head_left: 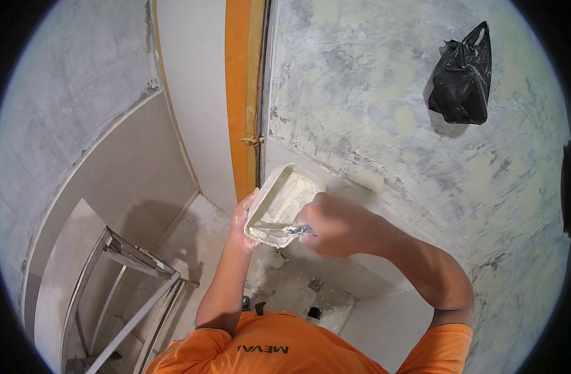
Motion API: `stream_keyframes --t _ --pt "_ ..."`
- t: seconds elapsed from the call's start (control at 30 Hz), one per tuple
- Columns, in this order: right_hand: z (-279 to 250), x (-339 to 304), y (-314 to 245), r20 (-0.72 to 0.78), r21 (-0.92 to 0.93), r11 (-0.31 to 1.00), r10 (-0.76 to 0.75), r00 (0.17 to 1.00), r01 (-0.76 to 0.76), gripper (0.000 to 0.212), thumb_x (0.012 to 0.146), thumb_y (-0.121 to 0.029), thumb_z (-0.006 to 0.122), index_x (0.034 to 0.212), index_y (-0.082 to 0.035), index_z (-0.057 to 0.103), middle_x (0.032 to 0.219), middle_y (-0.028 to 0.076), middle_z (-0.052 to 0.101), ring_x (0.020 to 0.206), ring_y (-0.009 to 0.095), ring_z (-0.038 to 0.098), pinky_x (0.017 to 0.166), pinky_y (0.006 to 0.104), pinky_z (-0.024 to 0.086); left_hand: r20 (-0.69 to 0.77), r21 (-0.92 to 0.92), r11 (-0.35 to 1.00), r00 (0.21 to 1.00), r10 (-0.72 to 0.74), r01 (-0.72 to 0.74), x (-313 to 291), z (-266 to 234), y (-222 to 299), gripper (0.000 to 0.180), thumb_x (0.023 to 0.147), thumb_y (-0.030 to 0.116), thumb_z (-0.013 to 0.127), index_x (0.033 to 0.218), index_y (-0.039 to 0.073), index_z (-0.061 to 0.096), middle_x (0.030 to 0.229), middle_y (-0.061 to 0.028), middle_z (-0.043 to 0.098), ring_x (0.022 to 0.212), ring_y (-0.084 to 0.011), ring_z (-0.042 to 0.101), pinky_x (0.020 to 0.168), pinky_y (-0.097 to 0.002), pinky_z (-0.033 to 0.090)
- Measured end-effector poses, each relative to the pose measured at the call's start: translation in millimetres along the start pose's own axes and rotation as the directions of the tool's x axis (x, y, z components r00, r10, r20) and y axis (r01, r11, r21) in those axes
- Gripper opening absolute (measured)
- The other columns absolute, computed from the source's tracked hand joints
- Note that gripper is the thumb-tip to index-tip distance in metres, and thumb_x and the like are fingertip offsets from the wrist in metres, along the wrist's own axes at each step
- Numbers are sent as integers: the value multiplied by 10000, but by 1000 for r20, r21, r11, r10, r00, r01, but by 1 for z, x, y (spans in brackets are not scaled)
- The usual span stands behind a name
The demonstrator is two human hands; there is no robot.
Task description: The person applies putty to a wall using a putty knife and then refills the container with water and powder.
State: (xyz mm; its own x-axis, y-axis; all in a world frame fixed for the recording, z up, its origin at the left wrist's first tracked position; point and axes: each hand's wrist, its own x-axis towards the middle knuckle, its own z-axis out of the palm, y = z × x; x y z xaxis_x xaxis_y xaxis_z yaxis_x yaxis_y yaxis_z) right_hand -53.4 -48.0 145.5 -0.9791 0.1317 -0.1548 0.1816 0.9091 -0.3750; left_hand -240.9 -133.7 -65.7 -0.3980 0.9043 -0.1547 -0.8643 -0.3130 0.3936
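Nearest, the left hand (243, 218) cups a white rectangular putty-smeared tray (280, 201) from beneath, fingers wrapped round its edge. The right hand (335, 225) is closed on a metal putty knife (290, 229) lying across the tray. Beyond, an orange door frame (243, 93); farther up the grey plastered wall (372, 93) hangs a black plastic bag (463, 78).

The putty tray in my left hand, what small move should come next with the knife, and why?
Probably draw the putty knife along the putty tray to load its blade. The right hand has the blade at the tray's near edge, the left hand holds the tray, and the wall looks patchy.
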Motion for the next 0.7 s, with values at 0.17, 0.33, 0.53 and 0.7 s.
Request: stream_keyframes --t 0.17,0.33,0.53,0.7 --pt "-13 19 15 83 -74 992 -96 992 102 204 775 -149 614 814 35 692 849 250 688 804 448 658 773 519 508 -29 -62 995 997 -77 75 4 2 13 427 1037 314 550 1287 -30 583 1218 -237 662 1020 -373 708 856 -525 620" --pt "-10 19 26 -8 -102 988 -118 993 117 238 799 -214 639 841 11 700 820 219 663 878 406 638 825 493 490 -96 -65 995 993 -76 70 7 6 16 456 1043 328 539 1317 -35 561 1252 -246 642 1099 -388 673 935 -537 585" --pt "-9 12 53 -7 -10 996 -92 996 91 288 835 -240 704 1040 -43 753 811 179 675 779 308 627 747 399 497 -177 60 996 981 82 -72 17 -4 15 509 1052 393 521 1372 -3 539 1298 -214 631 1147 -364 652 977 -545 555" --pt "18 -3 97 -32 263 964 50 998 -40 211 848 -146 730 1019 -31 772 748 87 683 657 164 592 650 318 490 -282 221 946 913 294 -237 24 23 39 530 1041 475 517 1347 42 542 1249 -125 654 1068 -278 676 874 -460 581"
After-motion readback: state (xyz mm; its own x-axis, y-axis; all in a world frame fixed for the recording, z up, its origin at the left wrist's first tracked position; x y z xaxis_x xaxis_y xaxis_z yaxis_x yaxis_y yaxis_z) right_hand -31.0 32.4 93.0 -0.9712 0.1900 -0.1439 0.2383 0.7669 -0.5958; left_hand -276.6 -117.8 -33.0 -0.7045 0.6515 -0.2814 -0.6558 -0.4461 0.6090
